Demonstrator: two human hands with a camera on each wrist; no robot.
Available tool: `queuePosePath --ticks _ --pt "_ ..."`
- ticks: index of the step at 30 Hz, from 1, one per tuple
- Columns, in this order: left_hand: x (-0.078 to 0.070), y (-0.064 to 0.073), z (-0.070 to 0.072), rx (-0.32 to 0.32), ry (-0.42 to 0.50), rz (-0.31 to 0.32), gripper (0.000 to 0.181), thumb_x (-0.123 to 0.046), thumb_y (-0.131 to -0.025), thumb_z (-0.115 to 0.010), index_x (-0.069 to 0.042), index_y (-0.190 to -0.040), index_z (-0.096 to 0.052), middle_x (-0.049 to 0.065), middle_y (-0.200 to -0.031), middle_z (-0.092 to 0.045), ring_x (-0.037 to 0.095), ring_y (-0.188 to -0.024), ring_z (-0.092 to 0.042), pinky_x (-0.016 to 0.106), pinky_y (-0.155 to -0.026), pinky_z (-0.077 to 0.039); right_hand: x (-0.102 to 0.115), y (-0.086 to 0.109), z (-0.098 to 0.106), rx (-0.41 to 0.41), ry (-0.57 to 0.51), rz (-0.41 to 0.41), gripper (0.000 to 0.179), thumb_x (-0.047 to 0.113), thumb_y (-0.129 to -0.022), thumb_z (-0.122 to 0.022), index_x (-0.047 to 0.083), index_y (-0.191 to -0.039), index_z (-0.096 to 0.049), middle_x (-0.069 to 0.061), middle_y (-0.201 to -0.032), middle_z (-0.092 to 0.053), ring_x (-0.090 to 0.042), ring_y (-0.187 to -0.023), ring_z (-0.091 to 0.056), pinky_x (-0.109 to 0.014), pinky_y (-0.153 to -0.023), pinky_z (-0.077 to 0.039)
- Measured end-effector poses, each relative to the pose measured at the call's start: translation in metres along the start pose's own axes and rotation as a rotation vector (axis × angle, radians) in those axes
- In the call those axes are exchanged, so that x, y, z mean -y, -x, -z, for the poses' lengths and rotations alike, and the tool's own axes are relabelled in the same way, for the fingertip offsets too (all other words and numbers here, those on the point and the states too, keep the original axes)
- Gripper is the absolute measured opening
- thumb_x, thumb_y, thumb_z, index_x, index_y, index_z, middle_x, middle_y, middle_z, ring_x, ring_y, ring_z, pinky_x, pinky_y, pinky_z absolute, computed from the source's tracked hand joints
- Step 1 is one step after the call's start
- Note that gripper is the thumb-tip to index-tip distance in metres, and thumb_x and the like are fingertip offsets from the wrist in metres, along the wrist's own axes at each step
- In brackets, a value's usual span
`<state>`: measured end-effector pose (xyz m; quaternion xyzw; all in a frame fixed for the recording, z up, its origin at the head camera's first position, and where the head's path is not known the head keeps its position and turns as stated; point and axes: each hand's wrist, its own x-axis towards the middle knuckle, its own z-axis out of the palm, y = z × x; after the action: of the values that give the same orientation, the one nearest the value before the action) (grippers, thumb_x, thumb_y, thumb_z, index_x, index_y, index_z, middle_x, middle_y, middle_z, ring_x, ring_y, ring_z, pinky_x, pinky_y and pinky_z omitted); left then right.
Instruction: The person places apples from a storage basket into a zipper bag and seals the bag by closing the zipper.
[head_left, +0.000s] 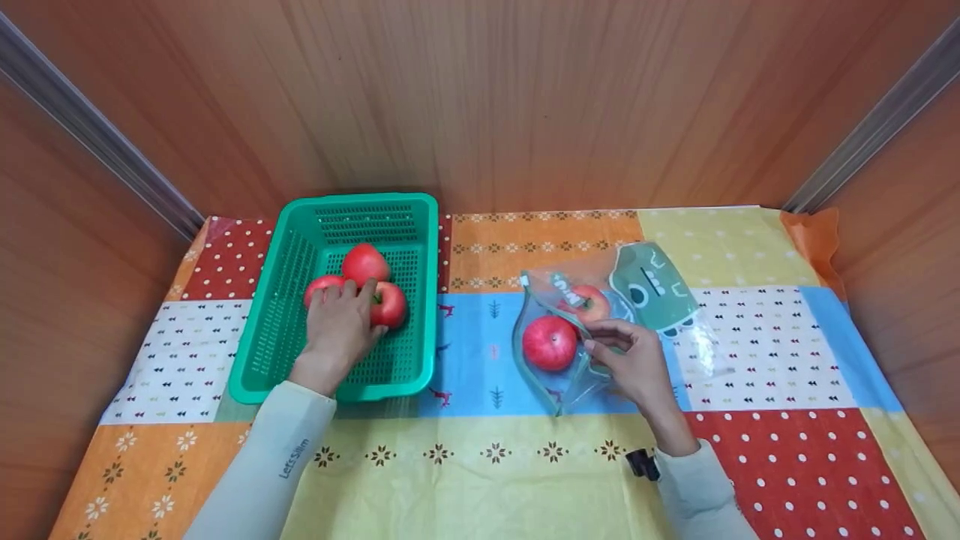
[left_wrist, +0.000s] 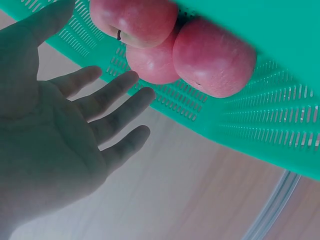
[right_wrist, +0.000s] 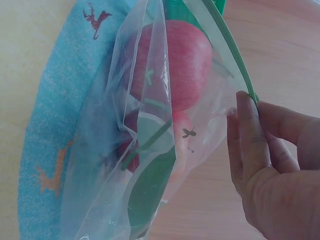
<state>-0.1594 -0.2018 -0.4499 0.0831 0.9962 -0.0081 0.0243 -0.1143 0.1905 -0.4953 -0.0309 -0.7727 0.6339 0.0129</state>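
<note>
A patchwork cloth [head_left: 465, 476] covered the tabletop. On the near side of the green basket [head_left: 430, 315] it ran pale yellow with a row of small flower shapes, flanked by orange; farther along to the basket's right came a red patch with white dots. Level with the basket, to its right, the cloth turned blue and then white, and by the basket's far end there was orange again. Behind the basket rose a wood-grained wall [head_left: 495, 105], with a metal strip [head_left: 97, 131] in the corner to its left and another off to its right.

Two pale sleeves [head_left: 262, 465] reached in from the basket's near side. The left hand [head_left: 337, 326] was inside the basket, fingers spread apart over three red apples [head_left: 391, 306] clustered on its floor; whether the fingertips touched them, I couldn't tell. Well to the basket's right, the right hand [head_left: 634, 360] pinched the green-edged mouth of a clear bag [head_left: 651, 292] between thumb and fingers. The mouth gaped toward the basket. Inside lay two more apples: a deep red one [head_left: 550, 343] nearer the basket, close by the right fingertips, and a paler one [head_left: 591, 304] just beyond it.
</note>
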Motion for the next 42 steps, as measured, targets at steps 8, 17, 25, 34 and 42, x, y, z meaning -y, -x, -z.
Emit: queuePosePath --ticks 8,17,25,34,42 --pt "-0.001 -0.011 0.002 0.053 0.022 -0.023 0.079 -0.030 -0.093 -0.082 0.001 -0.156 -0.045 0.031 -0.137 -0.058 0.050 -0.130 -0.052 0.064 -0.113 -0.040 0.001 0.001 0.001 -0.003 0.014 0.011 0.026 -0.010 -0.092 -0.075 -0.008 -0.118 -0.075 -0.025 -0.112 -0.076 -0.021 -0.091 -0.077 -0.024 -0.071 -0.062" --pt "-0.002 -0.020 -0.002 0.065 0.011 -0.037 0.082 -0.030 -0.090 -0.084 -0.002 -0.157 -0.045 0.031 -0.138 -0.058 0.050 -0.131 -0.054 0.064 -0.112 -0.042 0.000 0.000 0.001 -0.001 0.033 0.024 0.026 -0.010 -0.092 -0.075 -0.007 -0.118 -0.075 -0.023 -0.112 -0.077 -0.026 -0.094 -0.076 -0.022 -0.072 -0.062" --pt "-0.002 -0.029 -0.007 0.083 -0.043 -0.055 0.084 -0.032 -0.091 -0.083 -0.001 -0.158 -0.042 0.032 -0.135 -0.058 0.049 -0.129 -0.055 0.063 -0.109 -0.044 0.000 0.000 0.002 0.002 0.014 0.014 0.026 -0.011 -0.091 -0.075 -0.008 -0.118 -0.075 -0.024 -0.112 -0.077 -0.023 -0.092 -0.077 -0.023 -0.071 -0.062" --pt "-0.003 -0.033 -0.009 0.134 -0.090 -0.074 0.086 -0.032 -0.091 -0.083 0.001 -0.158 -0.040 0.032 -0.135 -0.059 0.049 -0.130 -0.053 0.062 -0.112 -0.042 0.000 0.001 0.002 0.007 0.048 0.017 0.027 -0.010 -0.093 -0.074 -0.005 -0.120 -0.075 -0.022 -0.115 -0.076 -0.035 -0.100 -0.076 -0.023 -0.073 -0.062" --pt "-0.004 -0.037 -0.010 0.154 -0.120 -0.084 0.085 -0.031 -0.091 -0.083 0.001 -0.157 -0.042 0.032 -0.136 -0.059 0.049 -0.131 -0.053 0.062 -0.113 -0.041 -0.001 0.000 0.001 -0.001 0.058 0.012 0.027 -0.011 -0.092 -0.074 -0.005 -0.118 -0.076 -0.022 -0.114 -0.076 -0.038 -0.101 -0.075 -0.025 -0.073 -0.063"
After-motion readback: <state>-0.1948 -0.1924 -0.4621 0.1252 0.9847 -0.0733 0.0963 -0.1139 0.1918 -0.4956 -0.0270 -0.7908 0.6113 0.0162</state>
